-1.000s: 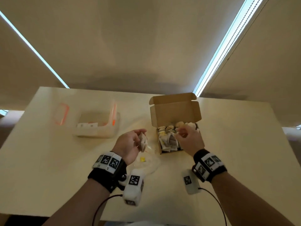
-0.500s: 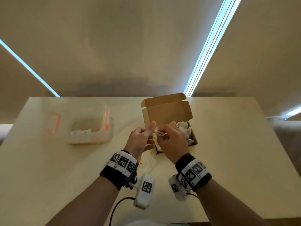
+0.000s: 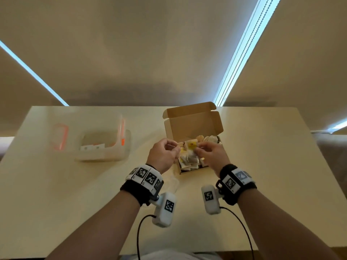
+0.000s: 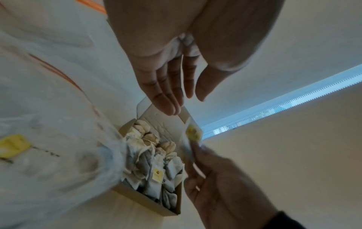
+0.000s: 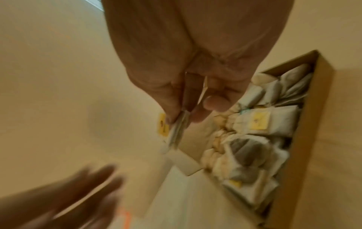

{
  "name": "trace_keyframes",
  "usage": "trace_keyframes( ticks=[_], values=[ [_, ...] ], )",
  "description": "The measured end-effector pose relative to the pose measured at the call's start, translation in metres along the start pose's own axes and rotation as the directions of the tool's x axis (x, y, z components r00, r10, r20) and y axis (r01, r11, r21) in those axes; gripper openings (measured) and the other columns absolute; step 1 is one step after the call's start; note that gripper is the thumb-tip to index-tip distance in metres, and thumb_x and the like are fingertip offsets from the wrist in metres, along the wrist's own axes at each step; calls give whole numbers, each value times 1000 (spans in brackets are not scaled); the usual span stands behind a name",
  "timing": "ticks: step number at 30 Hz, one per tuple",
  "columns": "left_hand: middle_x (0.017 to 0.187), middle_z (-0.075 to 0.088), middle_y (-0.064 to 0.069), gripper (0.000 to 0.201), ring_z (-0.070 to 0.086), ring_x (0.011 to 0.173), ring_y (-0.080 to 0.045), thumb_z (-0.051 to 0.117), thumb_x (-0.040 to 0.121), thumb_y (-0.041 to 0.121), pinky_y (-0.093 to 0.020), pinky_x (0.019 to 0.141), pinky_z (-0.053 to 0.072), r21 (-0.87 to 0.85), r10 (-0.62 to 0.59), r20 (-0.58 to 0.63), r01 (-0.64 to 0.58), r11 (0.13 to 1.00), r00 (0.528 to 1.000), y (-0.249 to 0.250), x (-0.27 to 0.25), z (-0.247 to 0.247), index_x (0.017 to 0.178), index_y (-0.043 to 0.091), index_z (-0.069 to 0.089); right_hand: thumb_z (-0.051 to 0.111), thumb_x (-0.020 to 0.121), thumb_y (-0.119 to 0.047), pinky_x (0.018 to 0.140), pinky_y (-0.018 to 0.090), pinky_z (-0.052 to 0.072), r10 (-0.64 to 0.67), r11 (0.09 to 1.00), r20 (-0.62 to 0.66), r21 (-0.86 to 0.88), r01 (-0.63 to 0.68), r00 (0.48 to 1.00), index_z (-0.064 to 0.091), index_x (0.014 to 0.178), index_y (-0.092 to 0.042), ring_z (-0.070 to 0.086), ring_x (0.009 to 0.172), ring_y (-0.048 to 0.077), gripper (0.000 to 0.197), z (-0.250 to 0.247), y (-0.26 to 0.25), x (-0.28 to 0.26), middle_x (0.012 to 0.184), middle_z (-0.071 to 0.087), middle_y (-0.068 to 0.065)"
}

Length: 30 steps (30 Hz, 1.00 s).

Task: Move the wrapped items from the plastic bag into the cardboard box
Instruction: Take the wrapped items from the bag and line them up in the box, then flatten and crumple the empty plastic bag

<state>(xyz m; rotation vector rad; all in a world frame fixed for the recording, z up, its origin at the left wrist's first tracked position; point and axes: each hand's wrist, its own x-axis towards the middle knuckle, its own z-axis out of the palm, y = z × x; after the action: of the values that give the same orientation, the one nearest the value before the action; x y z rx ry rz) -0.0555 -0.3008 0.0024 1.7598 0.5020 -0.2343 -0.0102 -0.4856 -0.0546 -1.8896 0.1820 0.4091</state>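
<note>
An open cardboard box (image 3: pixel 193 170) sits mid-table, packed with several paper-wrapped items (image 3: pixel 189 160). My right hand (image 3: pixel 201 149) pinches one wrapped item with a yellow label (image 3: pixel 191 145) just above the box's contents; the same item (image 5: pixel 176 128) shows edge-on in the right wrist view. My left hand (image 3: pixel 170 147) hovers by the box's left side, its fingers (image 4: pixel 172 93) straight and holding nothing. The clear plastic bag (image 3: pixel 171 182) lies crumpled on the table under my left wrist. In the left wrist view the bag (image 4: pixel 58 139) shows one yellow-labelled piece (image 4: pixel 11 145) inside.
A clear plastic container (image 3: pixel 103 145) with orange latches stands at the left of the cream table (image 3: pixel 272 166). The box's lid (image 3: pixel 193 124) stands upright behind the contents. The table's far edge runs just behind the box.
A second ago my left hand held the wrapped item over the bag. The hands met, my right hand took the item, and my left hand let go and drew apart.
</note>
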Motion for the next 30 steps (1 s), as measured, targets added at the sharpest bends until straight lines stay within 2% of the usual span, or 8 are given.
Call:
trace_keyframes(
  ticks=[5, 9, 13, 17, 20, 23, 26, 30],
  values=[
    [80, 67, -6, 3, 63, 66, -18, 61, 94, 9, -29, 60, 54, -7, -86, -57, 86, 996, 995, -21, -7, -37, 96, 9, 64, 78, 80, -36, 85, 27, 52, 250, 886, -98, -377, -268, 963, 73, 102, -26, 65, 97, 18, 24, -6, 40, 38, 107, 70, 0],
    [78, 65, -7, 3, 61, 65, -19, 61, 93, 7, -27, 56, 51, -50, -132, -124, 127, 991, 983, -34, -12, -67, 95, 7, 64, 75, 84, -32, 84, 32, 54, 239, 737, -128, -622, -265, 963, 63, 84, -29, 61, 95, 28, 13, 0, 46, 43, 107, 63, 6],
    [77, 64, -7, 4, 59, 65, -19, 61, 93, 6, -28, 57, 51, -50, -136, -155, 130, 990, 979, -39, -13, -83, 95, 5, 64, 73, 83, -37, 84, 34, 53, 224, 732, -140, -629, -261, 964, 58, 93, -25, 61, 97, 30, 21, -1, 44, 43, 104, 64, 9],
    [78, 64, -6, 5, 58, 69, -19, 60, 92, 6, -30, 60, 51, 14, -101, -170, 105, 994, 980, -43, -14, -93, 91, 7, 65, 74, 84, -31, 77, 27, 48, 37, 843, -126, -528, -98, 991, 62, 93, -22, 63, 94, 25, 17, 0, 18, 22, 95, 69, 5],
    [85, 65, 0, 3, 60, 81, -18, 63, 90, 13, -31, 74, 50, 242, -81, -214, 133, 961, 973, -58, -14, -107, 91, 14, 66, 74, 84, -41, 61, 19, 41, -36, 901, 89, -428, 71, 995, 65, 91, -19, 63, 81, 16, 25, 19, -1, -18, 85, 65, -2],
    [105, 57, 3, 29, 58, 100, -20, 67, 88, 29, -28, 82, 42, 565, -280, -99, 286, 774, 955, -88, -17, -117, 111, 19, 55, 78, 79, -47, 66, 18, 43, 68, 865, 317, -491, 102, 946, 61, 104, -24, 60, 85, 7, 38, 49, -6, -46, 95, 62, -8],
    [105, 64, -1, 40, 65, 98, -21, 69, 86, 26, -35, 84, 55, 668, -520, 50, 359, 653, 853, -111, -22, -111, 120, 20, 49, 73, 85, -26, 79, 28, 53, 117, 851, 319, -520, 70, 941, 60, 101, -26, 62, 88, 15, 21, 71, -2, -51, 99, 64, -4],
    [81, 71, -10, 10, 70, 69, -23, 61, 91, 10, -38, 70, 62, 461, -337, 61, 273, 844, 940, -109, -16, -113, 101, 14, 60, 54, 88, -10, 76, 33, 54, 67, 855, 211, -515, 52, 975, 66, 97, -19, 62, 83, 24, 17, 68, -5, -54, 87, 64, 1]
  ],
)
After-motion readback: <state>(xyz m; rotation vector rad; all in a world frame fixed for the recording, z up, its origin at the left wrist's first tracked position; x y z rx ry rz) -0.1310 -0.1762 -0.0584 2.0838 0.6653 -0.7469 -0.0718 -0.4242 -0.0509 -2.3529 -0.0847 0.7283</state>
